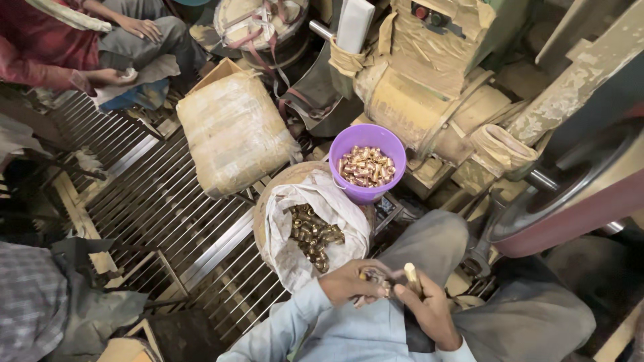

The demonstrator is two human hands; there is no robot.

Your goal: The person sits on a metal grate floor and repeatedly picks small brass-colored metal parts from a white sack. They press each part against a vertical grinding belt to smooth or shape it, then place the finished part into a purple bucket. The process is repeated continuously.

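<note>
My left hand (352,281) is closed around several small brass fittings (376,278), close to my lap. My right hand (429,310) grips a short pale wooden stick (410,276) that points up beside the left hand. Just ahead of my hands an open white sack (339,208) holds many dull brass fittings (314,236). Beyond it stands a purple plastic bucket (396,151) filled with shinier brass fittings (365,166).
A wrapped brown bale (231,131) lies on long metal rods (154,201) to the left. A taped-up motor (429,100) and a large belt wheel (577,194) stand to the right. Another person in red (60,47) sits at the upper left.
</note>
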